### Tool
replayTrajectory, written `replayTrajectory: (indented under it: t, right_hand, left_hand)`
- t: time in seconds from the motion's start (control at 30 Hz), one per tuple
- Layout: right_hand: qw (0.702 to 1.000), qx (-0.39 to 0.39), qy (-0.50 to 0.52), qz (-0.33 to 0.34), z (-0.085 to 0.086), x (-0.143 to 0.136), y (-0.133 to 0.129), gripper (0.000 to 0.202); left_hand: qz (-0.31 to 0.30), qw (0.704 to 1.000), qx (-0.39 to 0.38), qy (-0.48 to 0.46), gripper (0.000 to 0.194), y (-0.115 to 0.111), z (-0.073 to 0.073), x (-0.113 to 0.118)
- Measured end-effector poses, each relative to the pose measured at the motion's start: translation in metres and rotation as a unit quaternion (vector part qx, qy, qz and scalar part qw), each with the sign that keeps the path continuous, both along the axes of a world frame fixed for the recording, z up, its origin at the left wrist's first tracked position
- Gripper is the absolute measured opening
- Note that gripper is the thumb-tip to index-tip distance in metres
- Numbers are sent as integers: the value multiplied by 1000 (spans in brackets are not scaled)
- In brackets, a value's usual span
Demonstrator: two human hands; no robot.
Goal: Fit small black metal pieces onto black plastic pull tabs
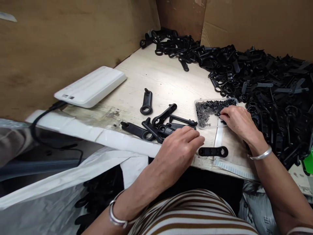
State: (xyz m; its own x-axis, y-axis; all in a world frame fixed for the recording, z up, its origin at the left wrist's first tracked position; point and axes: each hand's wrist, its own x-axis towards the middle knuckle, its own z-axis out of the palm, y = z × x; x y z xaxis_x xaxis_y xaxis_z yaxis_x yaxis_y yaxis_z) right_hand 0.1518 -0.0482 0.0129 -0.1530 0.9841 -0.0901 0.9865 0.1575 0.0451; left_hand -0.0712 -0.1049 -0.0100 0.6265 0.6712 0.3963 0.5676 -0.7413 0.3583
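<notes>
My right hand (238, 121) has its fingertips pinched together at the right part of a clear box (195, 112) of tiny dark parts (207, 109); whatever lies between them is too small to make out. My left hand (179, 148) hovers at the table's front edge, fingers curled, their tips partly hidden. Just right of it a single black plastic arm (213, 151) lies flat, its ring end to the right. Several similar black arms (156, 129) lie beyond and left of my left hand, and one more (146, 101) stands apart behind them.
A large heap of black parts (276, 85) covers the right side and back of the table (171, 81). A white power bank (90, 86) with a black cable (40, 140) lies at the left. Cardboard walls (256, 26) rise behind. White bags hang below the front edge.
</notes>
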Motion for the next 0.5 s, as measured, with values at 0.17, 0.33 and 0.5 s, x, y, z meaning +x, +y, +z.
replayTrajectory:
  t: [0.17, 0.33, 0.5]
  right_hand:
    - [999, -12, -32, -14, -9, -2, 5, 24]
    - [1000, -8, 27, -14, -7, 0, 1, 20]
    - [984, 26, 177, -13, -3, 13, -5, 16]
  left_hand:
    - [24, 1000, -10, 8, 21, 11, 1, -6]
    - [20, 991, -25, 129, 23, 32, 15, 5]
    - [0, 970, -24, 240, 26, 56, 28, 28]
